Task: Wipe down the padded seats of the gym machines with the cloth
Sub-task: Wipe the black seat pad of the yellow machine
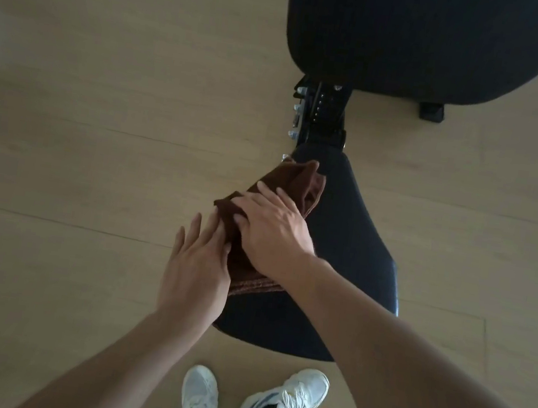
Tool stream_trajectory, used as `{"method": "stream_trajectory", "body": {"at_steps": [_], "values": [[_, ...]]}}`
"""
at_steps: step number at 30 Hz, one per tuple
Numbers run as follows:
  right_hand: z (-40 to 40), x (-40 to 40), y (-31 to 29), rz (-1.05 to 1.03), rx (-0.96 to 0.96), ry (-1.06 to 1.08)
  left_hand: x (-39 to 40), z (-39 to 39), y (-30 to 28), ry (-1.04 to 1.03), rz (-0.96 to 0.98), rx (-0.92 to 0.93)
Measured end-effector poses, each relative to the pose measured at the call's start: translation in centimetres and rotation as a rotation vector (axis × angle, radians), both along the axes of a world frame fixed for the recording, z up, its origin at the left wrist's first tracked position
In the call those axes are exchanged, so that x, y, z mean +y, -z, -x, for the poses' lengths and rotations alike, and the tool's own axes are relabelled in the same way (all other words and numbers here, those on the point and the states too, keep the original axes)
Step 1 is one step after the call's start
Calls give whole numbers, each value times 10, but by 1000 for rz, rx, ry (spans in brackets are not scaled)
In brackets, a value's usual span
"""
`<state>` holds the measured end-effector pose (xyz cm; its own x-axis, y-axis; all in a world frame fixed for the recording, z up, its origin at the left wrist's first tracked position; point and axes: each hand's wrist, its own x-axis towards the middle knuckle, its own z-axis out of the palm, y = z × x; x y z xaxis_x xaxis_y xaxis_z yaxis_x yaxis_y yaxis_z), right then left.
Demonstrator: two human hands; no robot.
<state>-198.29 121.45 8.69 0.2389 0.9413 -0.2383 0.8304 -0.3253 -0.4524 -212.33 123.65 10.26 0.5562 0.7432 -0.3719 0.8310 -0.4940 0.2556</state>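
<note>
Brown bunched terry cloth (268,224), pinned by the flat right hand (272,232) on the black padded seat (351,250) mid-frame, could slide off its left edge, the open left hand (198,263) gripping nothing.

The cloth (258,223) lay on the left part of the padded seat (341,248), with the right hand (270,235) flat on top of it. The left hand (196,269) rested just beside it at the seat's left edge, touching the cloth. Beyond the seat stood a bracket (321,114), then the larger back pad (422,35). Two shoes (285,399) stood on the floor (79,142) nearest the viewer.
</note>
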Motion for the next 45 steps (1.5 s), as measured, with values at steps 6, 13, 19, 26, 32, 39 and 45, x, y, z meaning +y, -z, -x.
{"method": "stream_trajectory", "body": {"at_steps": [6,13,19,26,32,39,45], "values": [[16,-74,-17,113,-50,-10,-46,19,-19,250,-44,119],[13,-159,-29,223,-151,572,-93,-38,-18,469,-28,-60],[36,-192,-41,249,106,983,-119,-43,-20,625,-19,-71],[77,-196,-80,137,438,1184,-125,26,-43,378,355,-210],[119,-199,-149,-60,700,1048,-102,73,-119,-431,883,-441],[137,-201,-228,-114,691,664,-69,72,-205,-414,1255,-346],[138,-203,-254,-342,796,1076,-72,64,-224,-533,1038,-512]]}}
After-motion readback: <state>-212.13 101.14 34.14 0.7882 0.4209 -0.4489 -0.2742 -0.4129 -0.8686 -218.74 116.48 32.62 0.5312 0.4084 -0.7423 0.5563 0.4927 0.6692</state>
